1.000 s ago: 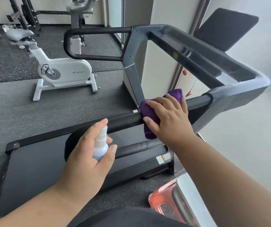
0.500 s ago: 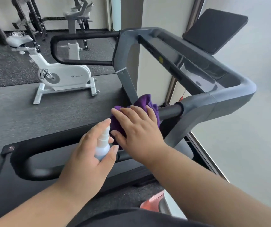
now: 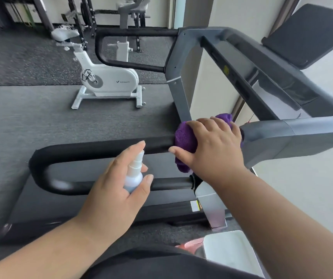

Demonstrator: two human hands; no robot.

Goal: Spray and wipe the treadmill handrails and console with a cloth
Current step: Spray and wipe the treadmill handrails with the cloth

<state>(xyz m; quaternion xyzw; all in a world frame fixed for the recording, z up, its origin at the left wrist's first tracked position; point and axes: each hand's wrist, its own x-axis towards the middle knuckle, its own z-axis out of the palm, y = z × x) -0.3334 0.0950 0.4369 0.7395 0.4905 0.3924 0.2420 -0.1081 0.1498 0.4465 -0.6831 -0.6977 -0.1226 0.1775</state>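
my right hand [image 3: 212, 150] lies over the purple cloth [image 3: 183, 137], fingers curled across it and thumb hooked beneath, pressing it round the near handrail [image 3: 101, 150] just beside the grey console arm [image 3: 294, 135]; most of the cloth is hidden under the hand, only its left bunch and a tuft at the far edge showing. my left hand [image 3: 119, 194] grips the small spray bottle [image 3: 134, 174], forefinger raised beside the nozzle, thumb on the body; the bottle's lower part is hidden in the palm, and i cannot tell whether the nozzle is pressed. the handrail's lower bar passes behind the left hand and is blurred at its bend. the console [image 3: 262, 77] is seen edge-on, its face hard to read; the dark panel [image 3: 310, 35] above it is cut off at the right border. a white exercise bike [image 3: 109, 81] stands well apart on the floor. compared with half a second ago, the cloth and right hand sit farther along the rail toward the console arm, apart from the bottle, which they then nearly touched.
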